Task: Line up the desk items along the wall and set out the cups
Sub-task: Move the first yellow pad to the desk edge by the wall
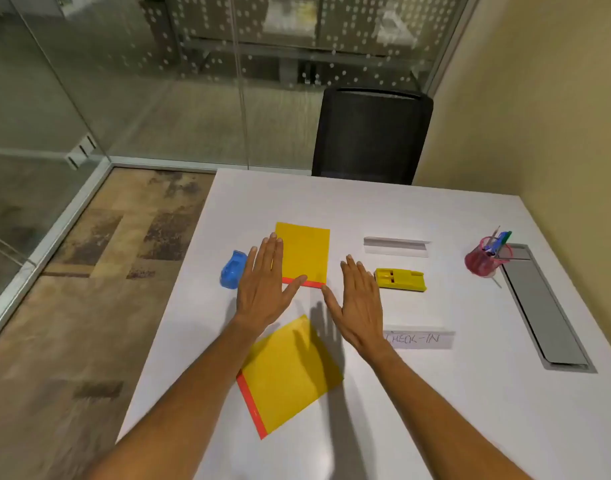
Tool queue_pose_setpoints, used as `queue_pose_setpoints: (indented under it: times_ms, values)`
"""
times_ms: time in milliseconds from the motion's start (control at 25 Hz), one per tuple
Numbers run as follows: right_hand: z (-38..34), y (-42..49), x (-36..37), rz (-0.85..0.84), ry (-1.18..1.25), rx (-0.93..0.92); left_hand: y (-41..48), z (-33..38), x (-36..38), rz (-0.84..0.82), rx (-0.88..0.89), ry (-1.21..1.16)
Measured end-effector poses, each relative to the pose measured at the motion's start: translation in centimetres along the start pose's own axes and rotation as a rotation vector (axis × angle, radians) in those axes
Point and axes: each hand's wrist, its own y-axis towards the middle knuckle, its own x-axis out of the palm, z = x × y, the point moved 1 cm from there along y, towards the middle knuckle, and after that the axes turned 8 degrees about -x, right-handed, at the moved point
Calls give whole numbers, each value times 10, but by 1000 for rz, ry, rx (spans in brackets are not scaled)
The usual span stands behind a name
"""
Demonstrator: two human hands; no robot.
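Observation:
My left hand [264, 287] and my right hand [357, 301] hover flat and open above the white desk [383, 209], holding nothing. A yellow pad with an orange edge [306, 252] lies just beyond them, partly under my left fingers. A second yellow pad [290, 375] lies tilted under my left forearm. A blue stapler-like item [232, 270] sits left of my left hand. A yellow hole punch [401, 279] lies right of my right hand. A folded white name card [396, 247] stands behind it, and a "CHECK-IN" card [421, 339] lies nearer. A pink mesh pen cup [487, 258] stands near the wall.
A beige wall [539, 116] runs along the desk's right side. A grey cable tray [539, 306] is set into the desk near it. A black chair [370, 133] stands at the far edge. Glass partitions and open floor lie to the left.

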Motion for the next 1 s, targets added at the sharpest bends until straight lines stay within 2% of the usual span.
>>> queue_pose_setpoints:
  times_ms: [480, 760, 1000]
  values:
    - [13, -95, 102, -374, -6, 115, -65, -44, 123, -345, -89, 54]
    - [7, -118, 125, -475, 24, 143, -69, -60, 141, -337, -77, 238]
    - [4, -119, 129, -501, 171, 222, -56, -54, 145, -415, -206, 157]
